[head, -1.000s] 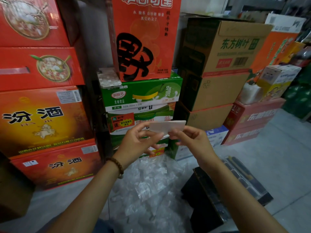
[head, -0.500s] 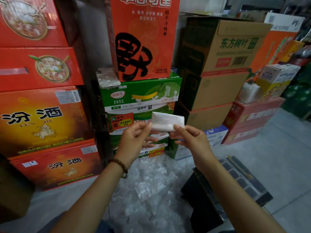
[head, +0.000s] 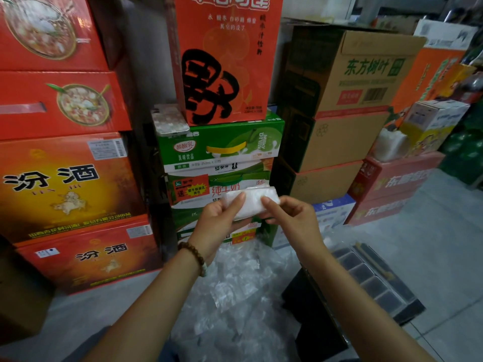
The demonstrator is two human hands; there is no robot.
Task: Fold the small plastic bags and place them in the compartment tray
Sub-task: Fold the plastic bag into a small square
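Where the floor (head: 431,244) meets the wall, stacked cartons close off its whole far edge: red liquor cartons (head: 60,178) at the left, brown cardboard boxes (head: 352,82) at the right, and between them a tall orange carton (head: 224,61) standing on green milk cartons (head: 222,147). A loose pile of clear plastic bags (head: 235,288) lies on the floor before the green cartons, between the person's forearms. Just right of it the black compartment tray (head: 403,313) sits raised on something dark (what, I cannot tell), partly hidden by the right forearm. A phone (head: 170,120) lies on the top green carton, touching the orange one.

Above the pile, both hands are lifted and hold one small plastic bag (head: 251,201). The left hand (head: 222,218), a beaded bracelet (head: 194,253) on its wrist, grips the bag's left end with the thumb laid on top; the right hand (head: 295,218) pinches the right end. The bag looks whitish, cloudy, folded into a short flat band.
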